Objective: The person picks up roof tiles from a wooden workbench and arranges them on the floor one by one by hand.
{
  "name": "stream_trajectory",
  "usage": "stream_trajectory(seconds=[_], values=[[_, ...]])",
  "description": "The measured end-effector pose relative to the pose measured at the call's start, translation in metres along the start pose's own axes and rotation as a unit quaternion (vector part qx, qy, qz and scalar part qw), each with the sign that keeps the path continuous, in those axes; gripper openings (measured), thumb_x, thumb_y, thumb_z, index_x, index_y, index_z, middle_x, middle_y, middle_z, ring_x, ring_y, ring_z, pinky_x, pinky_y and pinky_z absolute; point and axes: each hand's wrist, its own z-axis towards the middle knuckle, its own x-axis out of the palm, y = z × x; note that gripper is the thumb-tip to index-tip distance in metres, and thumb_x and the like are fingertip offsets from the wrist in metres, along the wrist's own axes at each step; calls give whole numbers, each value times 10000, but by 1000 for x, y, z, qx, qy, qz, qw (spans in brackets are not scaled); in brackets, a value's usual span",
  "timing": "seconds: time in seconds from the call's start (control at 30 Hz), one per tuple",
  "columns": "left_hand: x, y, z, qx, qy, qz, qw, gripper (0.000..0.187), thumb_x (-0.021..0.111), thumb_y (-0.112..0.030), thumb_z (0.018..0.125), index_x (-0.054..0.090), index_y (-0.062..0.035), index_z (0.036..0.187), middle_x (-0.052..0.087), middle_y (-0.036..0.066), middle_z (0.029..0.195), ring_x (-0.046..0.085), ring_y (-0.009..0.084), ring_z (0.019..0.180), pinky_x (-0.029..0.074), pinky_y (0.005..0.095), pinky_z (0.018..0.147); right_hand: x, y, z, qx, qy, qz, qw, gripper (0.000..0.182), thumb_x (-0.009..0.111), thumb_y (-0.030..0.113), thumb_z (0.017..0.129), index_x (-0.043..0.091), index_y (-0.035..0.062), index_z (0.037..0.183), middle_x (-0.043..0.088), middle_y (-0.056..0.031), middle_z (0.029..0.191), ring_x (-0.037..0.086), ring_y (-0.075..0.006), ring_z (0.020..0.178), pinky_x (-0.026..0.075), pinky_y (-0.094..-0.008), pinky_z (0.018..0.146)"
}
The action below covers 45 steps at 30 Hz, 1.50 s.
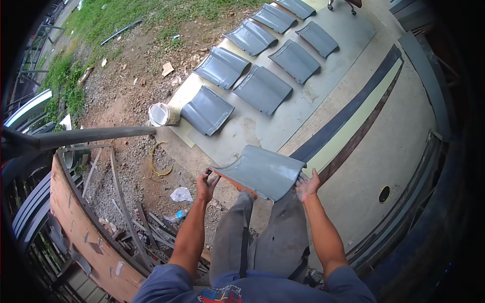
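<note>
A curved grey roof tile (261,172) is held level in front of my thighs, its near edge showing bare orange clay. My left hand (206,186) grips the tile's left end, with thumb and fingers at the corner. At the opposite end, my right hand (307,186) supports the right edge, its fingers partly under the tile and the thumb raised. Ahead on the floor lie more grey tiles in two rows, the nearest roof tile (207,110) being beside a white bucket (163,115).
Long dark and pale strips (348,108) lie on the concrete at right. A grey metal pole (96,135) reaches in from the left. Below it leans a wooden board (83,227) near scrap lengths and rubble. A wheeled chair base (343,5) stands at the far end.
</note>
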Motion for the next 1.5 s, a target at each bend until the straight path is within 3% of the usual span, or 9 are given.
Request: stream_trajectory(seconds=[0.23,0.57,0.93,1.07,1.1,1.23,1.3,1.4,1.5], values=[[-29,23,180,22,32,36,999,482,483,-202,837,487,38,1255,455,147,1378,394,429,1306,279,516,1175,33,-38,198,-27,-69,-28,997,950,450,676,885,349,-106,1415,413,-241,1444,404,-348,1325,284,-416,1127],[-99,97,355,8,-19,6,1000,535,440,-213,870,444,-5,1362,407,110,1451,388,390,1316,313,456,1154,91,-41,382,-104,-54,-143,983,929,448,660,905,387,-154,1348,499,-260,1315,521,-329,1178,397,-384,1035],[-136,107,375,-53,-84,-33,994,634,475,-335,860,393,11,1385,353,140,1507,307,502,1338,281,514,1143,-51,-119,408,39,-72,-54,995,1034,452,729,877,319,-157,1393,395,-281,1428,464,-390,1287,372,-437,1067],[-163,115,397,-81,-116,18,990,553,460,-356,865,446,7,1281,368,152,1493,321,524,1321,311,552,1108,-84,-167,428,58,-137,28,988,1070,405,781,859,222,-62,1491,302,-239,1524,353,-386,1388,182,-546,1148],[-167,115,401,-96,-98,22,990,695,436,-386,874,349,43,1415,236,150,1580,216,541,1389,240,528,1155,-81,-174,439,66,-156,63,983,1074,391,790,856,190,-31,1517,293,-226,1538,340,-381,1399,121,-562,1161],[-181,118,407,-85,-49,44,994,776,430,-402,887,209,5,1510,184,138,1606,223,504,1407,251,516,1153,-118,-196,473,78,-95,8,992,1155,360,842,814,119,-30,1531,179,-180,1598,206,-329,1473,19,-551,1172],[-177,126,388,-86,-25,50,995,803,434,-413,895,150,-31,1541,175,131,1610,234,482,1413,255,511,1152,-130,-197,473,82,-155,-33,984,1132,360,835,820,130,-13,1534,200,-171,1589,191,-315,1475,79,-565,1163],[-165,132,340,-54,-142,11,988,810,451,-488,933,61,-180,1573,131,94,1627,282,424,1417,251,511,1147,-169,-203,464,72,-197,-69,975,1103,378,824,823,170,3,1530,237,-160,1573,219,-288,1456,192,-560,1134],[-175,135,267,-95,-176,41,979,824,445,-553,947,66,-172,1571,127,83,1628,303,425,1405,259,515,1135,-127,-164,396,67,-238,-159,956,1067,451,782,820,241,-13,1501,262,-168,1563,271,-272,1430,257,-504,1116]])
